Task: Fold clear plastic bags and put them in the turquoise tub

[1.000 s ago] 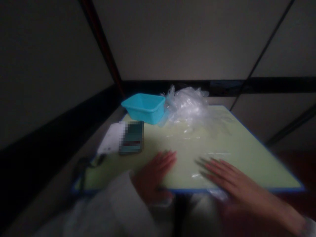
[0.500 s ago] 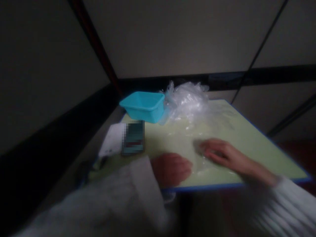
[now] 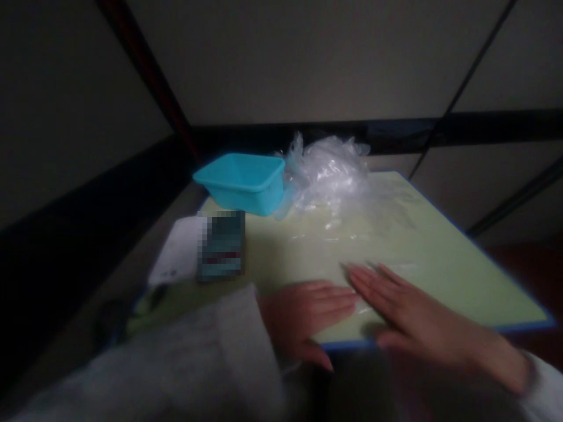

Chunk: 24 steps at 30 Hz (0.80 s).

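My left hand (image 3: 310, 313) lies flat near the front edge of the yellow table (image 3: 461, 281), fingers stretched to the right and thumb apart. Just right of it, my right hand (image 3: 409, 313) is also flat, its fingers pointing away and to the left. The fingertips of both hands come close together over a thin clear plastic sheet or bag (image 3: 387, 266), which shows only as faint shiny lines on the tabletop. Its outline is hard to make out. Neither hand grips anything.
A turquoise plastic basin (image 3: 246, 186) stands at the back left. Beside it sits a heap of crumpled clear plastic bags (image 3: 332, 170). A dark device with a blurred screen (image 3: 223, 246) and a white sheet (image 3: 178, 249) lie at the left edge. Walls close in behind and left.
My right hand has gone from curled fingers to stretched flat, nearer the table's front. The left hand has flattened and straightened its fingers too. The view has shifted slightly.
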Tool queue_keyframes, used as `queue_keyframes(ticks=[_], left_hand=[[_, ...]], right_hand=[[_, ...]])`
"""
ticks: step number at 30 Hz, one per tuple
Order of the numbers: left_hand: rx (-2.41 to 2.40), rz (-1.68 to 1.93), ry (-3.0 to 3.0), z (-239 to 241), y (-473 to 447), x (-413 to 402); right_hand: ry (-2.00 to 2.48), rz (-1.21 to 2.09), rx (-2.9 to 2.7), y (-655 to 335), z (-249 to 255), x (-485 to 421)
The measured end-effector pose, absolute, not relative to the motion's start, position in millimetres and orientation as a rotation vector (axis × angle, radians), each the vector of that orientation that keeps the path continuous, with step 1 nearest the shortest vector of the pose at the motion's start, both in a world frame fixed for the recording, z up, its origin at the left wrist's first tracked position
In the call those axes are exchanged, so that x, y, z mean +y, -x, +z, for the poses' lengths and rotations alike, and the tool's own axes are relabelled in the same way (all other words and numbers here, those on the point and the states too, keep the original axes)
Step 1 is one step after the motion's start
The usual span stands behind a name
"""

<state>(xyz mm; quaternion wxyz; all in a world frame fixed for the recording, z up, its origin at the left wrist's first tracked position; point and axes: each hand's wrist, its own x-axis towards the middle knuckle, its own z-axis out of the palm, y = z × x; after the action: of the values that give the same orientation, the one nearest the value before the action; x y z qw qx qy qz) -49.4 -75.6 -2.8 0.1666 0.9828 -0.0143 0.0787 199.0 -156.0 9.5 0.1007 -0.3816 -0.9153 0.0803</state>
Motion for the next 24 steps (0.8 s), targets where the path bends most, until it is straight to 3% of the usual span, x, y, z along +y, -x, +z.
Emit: queue_keyframes(ticks=[6, 14, 20, 24], left_hand=[[-0.016, 0.269, -2.720, 0.8, 48.6, -79.3], [0.111, 0.507, -2.848, 5.9, 69.5, -42.3], [0.979, 0.767, -2.593, -17.4, 80.8, -9.2], [1.164, 0.810, -2.471, -28.8, 80.3, -0.5]], right_hand=[[1.104, 0.274, -2.688, -208.9, 24.5, -146.6], [1.298, 0.293, -2.480, -229.1, 54.4, -52.7], [1.214, 0.249, -2.511, -215.0, 22.1, -18.8], [1.247, 0.178, -2.459, -210.2, 6.1, -17.4]])
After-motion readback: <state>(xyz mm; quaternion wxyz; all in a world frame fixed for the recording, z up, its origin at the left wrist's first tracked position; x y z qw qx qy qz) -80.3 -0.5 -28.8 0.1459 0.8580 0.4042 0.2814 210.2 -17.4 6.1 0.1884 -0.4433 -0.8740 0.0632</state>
